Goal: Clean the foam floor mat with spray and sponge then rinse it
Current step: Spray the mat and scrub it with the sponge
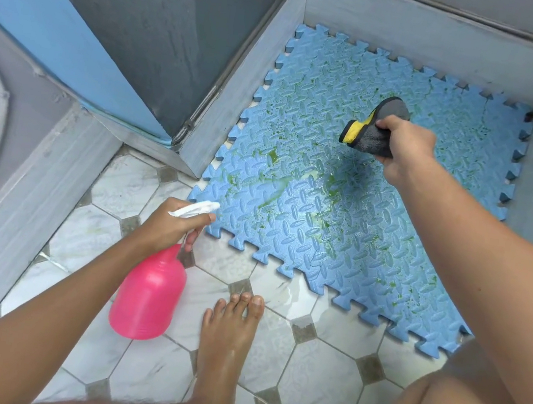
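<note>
Blue mat partly hidden behind right forearm.

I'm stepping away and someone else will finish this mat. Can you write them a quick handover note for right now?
Left hand grips the pink spray bottle, nozzle toward the blue foam mat.
Right hand grips the grey-and-yellow sponge over the mat's middle.
The mat lies partly on the tiled floor, wet in patches.
Done: apparently some spraying.
Left: green stains show across it; scrub, then rinse.
</note>
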### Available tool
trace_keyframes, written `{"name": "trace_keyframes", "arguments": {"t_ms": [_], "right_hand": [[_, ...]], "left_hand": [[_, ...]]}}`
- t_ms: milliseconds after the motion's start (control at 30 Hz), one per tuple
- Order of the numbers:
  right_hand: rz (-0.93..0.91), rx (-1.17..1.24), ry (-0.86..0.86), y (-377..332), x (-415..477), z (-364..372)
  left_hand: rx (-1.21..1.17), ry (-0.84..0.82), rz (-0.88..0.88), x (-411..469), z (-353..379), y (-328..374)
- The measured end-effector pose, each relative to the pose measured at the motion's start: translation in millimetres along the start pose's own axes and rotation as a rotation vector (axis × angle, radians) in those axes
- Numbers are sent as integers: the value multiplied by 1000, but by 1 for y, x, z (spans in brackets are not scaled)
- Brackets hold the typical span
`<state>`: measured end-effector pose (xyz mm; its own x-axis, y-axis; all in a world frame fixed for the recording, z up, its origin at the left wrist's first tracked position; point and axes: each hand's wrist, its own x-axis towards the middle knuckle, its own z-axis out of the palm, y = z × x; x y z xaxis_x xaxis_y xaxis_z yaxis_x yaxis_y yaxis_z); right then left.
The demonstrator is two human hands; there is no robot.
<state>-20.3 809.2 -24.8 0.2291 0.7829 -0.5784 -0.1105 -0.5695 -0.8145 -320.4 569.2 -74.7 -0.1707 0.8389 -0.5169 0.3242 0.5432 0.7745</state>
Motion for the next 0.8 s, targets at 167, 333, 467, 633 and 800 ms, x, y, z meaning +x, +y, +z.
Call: {"name": "trace_keyframes", "arguments": {"t_ms": [167, 333, 467, 633, 800], "right_hand": [[3, 10, -10, 0, -1, 1], [16, 3, -26, 2, -1, 2], [27, 17, -47, 3, -1, 2], [28, 24, -49, 2, -1, 2], [29, 21, -45, 2, -1, 3]], "left_hand": [[59, -213, -55, -3, 12, -10], [86, -172, -42, -10, 11, -12], [26, -60, -15, -10, 8, -12], [23, -1, -6, -12, 7, -15], [20, 23, -26, -10, 10, -14]]}}
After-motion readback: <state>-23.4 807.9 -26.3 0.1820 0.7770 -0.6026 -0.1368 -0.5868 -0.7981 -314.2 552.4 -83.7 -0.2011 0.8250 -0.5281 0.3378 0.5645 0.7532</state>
